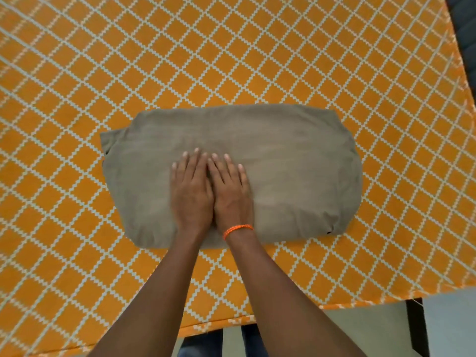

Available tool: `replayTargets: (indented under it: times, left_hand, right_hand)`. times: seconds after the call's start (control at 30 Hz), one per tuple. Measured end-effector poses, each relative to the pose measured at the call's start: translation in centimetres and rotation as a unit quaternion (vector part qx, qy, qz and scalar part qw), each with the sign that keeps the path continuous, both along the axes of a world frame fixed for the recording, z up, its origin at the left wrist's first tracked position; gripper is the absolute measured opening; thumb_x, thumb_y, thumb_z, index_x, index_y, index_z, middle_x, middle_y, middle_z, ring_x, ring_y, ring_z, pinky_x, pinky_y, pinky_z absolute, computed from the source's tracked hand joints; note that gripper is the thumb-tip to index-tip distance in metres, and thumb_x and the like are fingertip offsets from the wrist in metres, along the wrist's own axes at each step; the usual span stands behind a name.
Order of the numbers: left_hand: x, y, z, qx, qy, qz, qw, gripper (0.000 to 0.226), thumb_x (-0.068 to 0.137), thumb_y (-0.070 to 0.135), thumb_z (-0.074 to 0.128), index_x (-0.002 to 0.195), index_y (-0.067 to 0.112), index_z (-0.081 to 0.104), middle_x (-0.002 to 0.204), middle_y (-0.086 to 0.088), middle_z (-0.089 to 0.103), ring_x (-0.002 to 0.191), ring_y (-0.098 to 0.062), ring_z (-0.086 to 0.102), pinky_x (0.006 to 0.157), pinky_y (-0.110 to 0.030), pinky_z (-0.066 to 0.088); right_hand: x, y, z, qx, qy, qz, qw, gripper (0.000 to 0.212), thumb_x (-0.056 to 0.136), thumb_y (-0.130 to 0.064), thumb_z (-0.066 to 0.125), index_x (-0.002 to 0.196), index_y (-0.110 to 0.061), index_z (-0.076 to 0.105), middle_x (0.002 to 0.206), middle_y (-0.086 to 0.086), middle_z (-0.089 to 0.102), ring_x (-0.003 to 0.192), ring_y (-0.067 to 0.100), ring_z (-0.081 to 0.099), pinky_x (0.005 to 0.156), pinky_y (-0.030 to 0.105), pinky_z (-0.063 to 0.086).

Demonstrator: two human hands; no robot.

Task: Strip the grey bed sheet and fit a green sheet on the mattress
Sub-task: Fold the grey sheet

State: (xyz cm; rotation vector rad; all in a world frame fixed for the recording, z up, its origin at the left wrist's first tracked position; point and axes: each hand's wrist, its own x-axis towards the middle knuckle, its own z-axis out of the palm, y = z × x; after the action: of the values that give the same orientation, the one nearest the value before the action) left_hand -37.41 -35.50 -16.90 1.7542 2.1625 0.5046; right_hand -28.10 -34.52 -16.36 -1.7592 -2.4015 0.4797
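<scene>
Both my hands, left [192,186] and right [230,189], press flat, unclenched, mid-top of the folded grey sheet [296,171], flattening it compact.

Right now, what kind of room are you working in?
Probably a bedroom: both hands press a folded grey sheet on an orange diamond-patterned mattress cover, with a dark bed frame at its edge.

My left hand [192,191] and right hand [230,193] lie flat, side by side and touching, fingers straight, on a folded grey-green sheet [296,176]. The sheet rests on an orange lattice-patterned cover [77,73]. An orange bracelet [237,230] circles my right wrist.
</scene>
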Motion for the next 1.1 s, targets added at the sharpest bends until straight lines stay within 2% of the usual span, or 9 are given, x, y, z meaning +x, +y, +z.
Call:
replayTargets:
  times: [0.13, 0.33, 0.43, 0.63, 0.73, 0.83, 0.9, 1.0, 1.1]
  left_hand:
    - [-2.4, -3.7, -0.2, -0.054, 0.153, -0.048, 0.986, 0.063, 0.108, 0.039, 0.038, 0.167, 0.026, 0.023, 0.175, 0.003, 0.016, 0.162, -0.021, 0.01, 0.128, -0.058, 0.011]
    - [-2.9, -3.2, 0.4, -0.095, 0.15, 0.069, 0.982, 0.066, 0.107, 0.052, 0.038, 0.167, 0.042, 0.011, 0.175, 0.016, 0.0, 0.163, -0.018, -0.006, 0.116, -0.081, 0.002]
    - [-3.4, -2.3, 0.5, -0.114, 0.11, 0.137, 0.978, 0.065, 0.107, 0.054, 0.038, 0.165, 0.047, 0.01, 0.175, 0.016, -0.002, 0.163, -0.022, -0.005, 0.113, -0.085, 0.005]
    - [-6.8, 0.2, 0.2, -0.128, 0.01, 0.332, 0.935, 0.067, 0.108, 0.062, 0.014, 0.166, 0.029, 0.009, 0.175, 0.004, 0.009, 0.16, -0.037, 0.014, 0.111, -0.077, 0.029]
    - [-6.9, 0.0, 0.2, -0.133, -0.004, 0.336, 0.933, 0.074, 0.108, 0.063, 0.015, 0.167, 0.019, 0.01, 0.175, -0.007, 0.012, 0.157, -0.039, 0.02, 0.115, -0.068, 0.03]
    - [-6.8, 0.1, 0.5, -0.15, -0.007, 0.352, 0.924, 0.078, 0.107, 0.064, 0.019, 0.166, 0.013, 0.01, 0.171, -0.017, 0.021, 0.153, -0.041, 0.027, 0.113, -0.068, 0.031]
    - [-7.0, 0.4, 0.8, -0.174, -0.011, 0.357, 0.918, 0.083, 0.106, 0.067, 0.021, 0.165, 0.01, 0.009, 0.166, -0.02, 0.026, 0.15, -0.042, 0.027, 0.11, -0.07, 0.032]
    - [-8.2, 0.5, 0.9, -0.179, -0.056, 0.327, 0.926, 0.095, 0.1, 0.075, 0.033, 0.163, 0.007, 0.014, 0.158, -0.025, 0.033, 0.145, -0.046, 0.034, 0.109, -0.068, 0.035]
    - [-9.8, -0.1, 1.4, -0.139, -0.188, 0.314, 0.92, 0.098, 0.084, 0.085, 0.058, 0.145, 0.009, 0.047, 0.141, -0.016, 0.061, 0.128, -0.037, 0.06, 0.102, -0.053, 0.051]
  right_hand:
    - [5.3, -1.0, -0.5, 0.026, -0.059, 0.052, 0.997, 0.059, 0.107, -0.043, 0.037, 0.164, -0.03, 0.025, 0.172, -0.006, 0.018, 0.16, 0.017, 0.011, 0.127, 0.048, 0.015]
    - [15.1, 0.1, -0.3, 0.04, -0.115, 0.016, 0.992, 0.064, 0.106, -0.048, 0.039, 0.165, -0.033, 0.018, 0.173, -0.008, 0.012, 0.16, 0.015, 0.008, 0.127, 0.05, 0.015]
    - [19.2, 0.5, -0.4, 0.028, -0.125, -0.081, 0.988, 0.064, 0.104, -0.051, 0.04, 0.164, -0.033, 0.024, 0.171, -0.009, 0.018, 0.159, 0.014, 0.014, 0.127, 0.054, 0.013]
    - [25.1, 3.2, -1.0, -0.108, 0.069, -0.188, 0.974, 0.078, 0.101, -0.068, 0.039, 0.163, -0.022, 0.028, 0.171, -0.008, 0.02, 0.159, 0.01, 0.011, 0.128, 0.048, 0.017]
    - [24.6, 4.5, -0.5, -0.118, 0.047, -0.207, 0.97, 0.087, 0.1, -0.067, 0.046, 0.166, -0.019, 0.016, 0.174, -0.005, 0.003, 0.159, 0.01, -0.003, 0.13, 0.042, 0.001]
    - [23.2, 5.2, 0.4, -0.182, 0.157, -0.303, 0.922, 0.113, 0.087, -0.077, 0.059, 0.166, -0.023, 0.001, 0.173, -0.005, -0.01, 0.159, 0.012, -0.009, 0.13, 0.042, 0.003]
    - [22.4, 5.8, 0.8, -0.212, 0.214, -0.37, 0.879, 0.129, 0.071, -0.086, 0.069, 0.166, -0.03, 0.001, 0.173, -0.008, 0.001, 0.159, 0.015, 0.006, 0.129, 0.046, 0.016]
    - [22.0, 6.5, 1.5, -0.201, 0.221, -0.398, 0.867, 0.134, 0.06, -0.081, 0.082, 0.164, -0.03, 0.013, 0.168, -0.004, 0.025, 0.152, 0.02, 0.031, 0.123, 0.044, 0.032]
    - [21.8, 7.1, 2.1, -0.232, 0.276, -0.407, 0.839, 0.114, 0.058, -0.067, 0.092, 0.152, -0.027, 0.04, 0.148, -0.002, 0.051, 0.13, 0.022, 0.055, 0.108, 0.043, 0.049]
